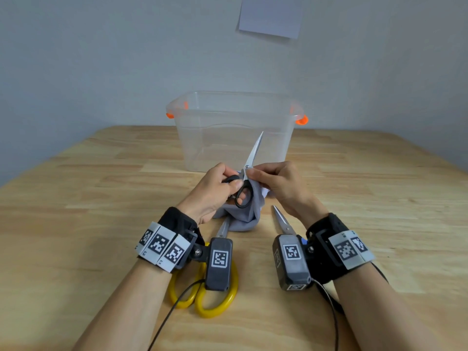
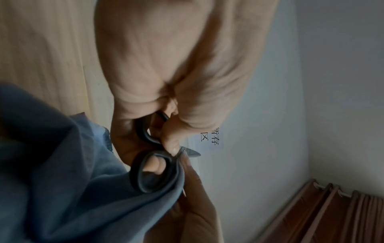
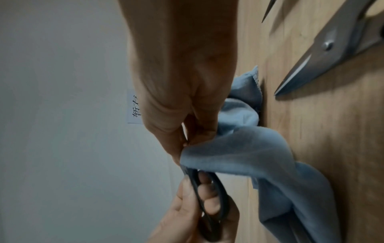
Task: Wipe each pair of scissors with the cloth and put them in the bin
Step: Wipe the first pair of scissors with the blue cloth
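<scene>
My left hand (image 1: 220, 183) grips the black handles of a pair of scissors (image 1: 249, 168), whose closed blades point up and away toward the bin. In the left wrist view my fingers pass through the black handle loops (image 2: 153, 171). My right hand (image 1: 268, 178) pinches the grey-blue cloth (image 1: 247, 211) against the scissors near the pivot; the cloth (image 3: 249, 156) hangs down onto the table. The clear bin (image 1: 235, 127) with orange latches stands just behind the hands. Yellow-handled scissors (image 1: 215, 297) lie under my left wrist. A third pair of scissors (image 1: 283, 221) lies under my right wrist.
The wooden table (image 1: 101, 198) stretches bare to both sides. A white paper sheet (image 1: 271, 16) hangs on the wall behind the bin. Cables run from both wrist cameras toward the front edge.
</scene>
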### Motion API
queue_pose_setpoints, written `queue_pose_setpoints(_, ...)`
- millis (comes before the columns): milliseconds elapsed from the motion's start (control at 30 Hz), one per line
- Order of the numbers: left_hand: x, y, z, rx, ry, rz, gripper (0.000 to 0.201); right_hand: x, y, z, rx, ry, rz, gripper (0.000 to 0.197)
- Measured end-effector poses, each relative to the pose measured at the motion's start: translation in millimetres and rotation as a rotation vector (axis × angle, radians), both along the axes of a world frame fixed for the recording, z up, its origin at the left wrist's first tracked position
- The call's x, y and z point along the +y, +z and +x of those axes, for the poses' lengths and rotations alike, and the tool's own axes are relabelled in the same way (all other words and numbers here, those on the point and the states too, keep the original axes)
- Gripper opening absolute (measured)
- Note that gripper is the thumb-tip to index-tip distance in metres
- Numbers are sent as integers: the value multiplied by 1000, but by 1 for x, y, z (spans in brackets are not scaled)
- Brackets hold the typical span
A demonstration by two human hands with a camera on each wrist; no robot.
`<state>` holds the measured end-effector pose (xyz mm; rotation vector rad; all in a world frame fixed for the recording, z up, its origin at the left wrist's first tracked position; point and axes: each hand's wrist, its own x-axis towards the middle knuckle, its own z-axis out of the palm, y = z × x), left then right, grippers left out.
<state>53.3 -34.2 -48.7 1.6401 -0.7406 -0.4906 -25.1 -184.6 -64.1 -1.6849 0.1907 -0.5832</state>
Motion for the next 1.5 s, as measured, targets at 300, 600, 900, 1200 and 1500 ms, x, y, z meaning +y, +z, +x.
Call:
queue_pose_setpoints(300, 0, -3, 2, 4, -31, 16, 10, 9, 3, 0, -1, -90, -41, 28)
queue_pose_setpoints(600, 2, 0, 2, 43, -25, -1, 11, 6, 8, -5, 38, 8, 8, 9)
queue_pose_setpoints(900, 4, 2, 4, 122, 33, -104, 10, 0, 9, -5, 88, 47, 137, 16)
queue_pose_setpoints(1200, 2, 1, 2, 115, 36, -91, 10, 3, 8, -1, 32, 49, 235, 16)
queue_pose_setpoints(1500, 2, -2, 4, 60, 10, -81, 9, 7, 8, -1, 71, 4, 132, 9)
